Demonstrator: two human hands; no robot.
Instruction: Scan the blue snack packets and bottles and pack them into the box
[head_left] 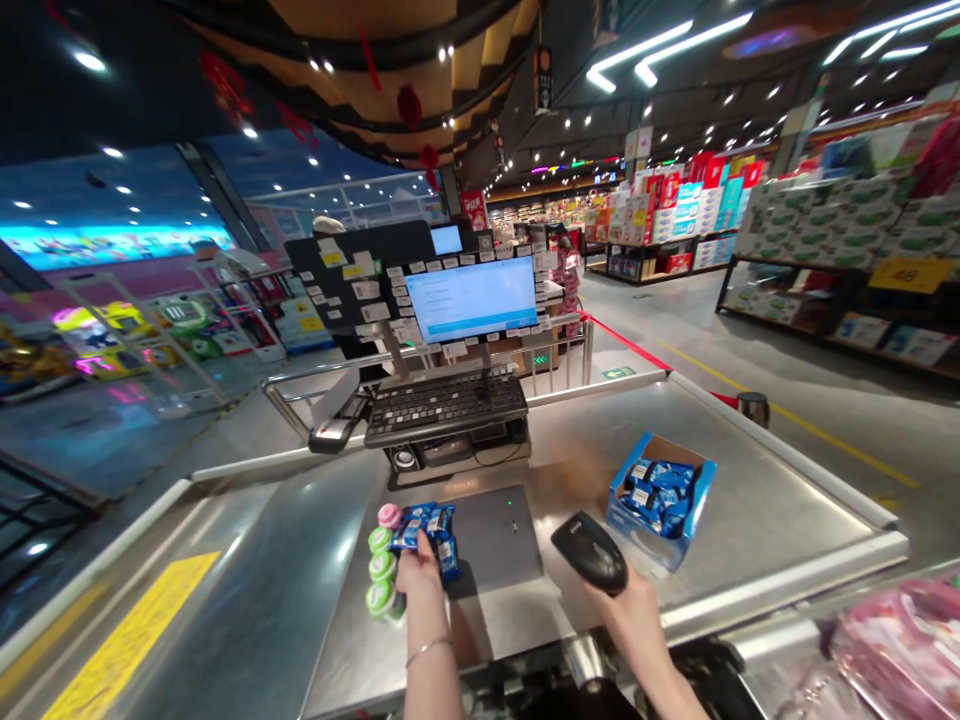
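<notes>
Nearest the camera, the person's right hand [622, 625] is clenching a black handheld barcode scanner [591, 552], holding it tilted just above the steel table [750, 500]. The left hand [418, 570], with a thin bracelet [427, 649] on its wrist, is grasping a bunch of blue foil packets [424, 532] at the edge of a grey scanner plate [495, 535], which is lying between the two hands. A row of green-capped bottles [381, 570] is standing just beside the left hand, with a pink-capped bottle [389, 516] at its far end. To the right, an open cardboard box [660, 500] of similar packets is sitting on the table. Beyond the plate, a keyboard [446, 405] and a monitor [471, 298] are facing the person, while a pink plastic-wrapped bundle [900, 650] is lying at the lower right.
</notes>
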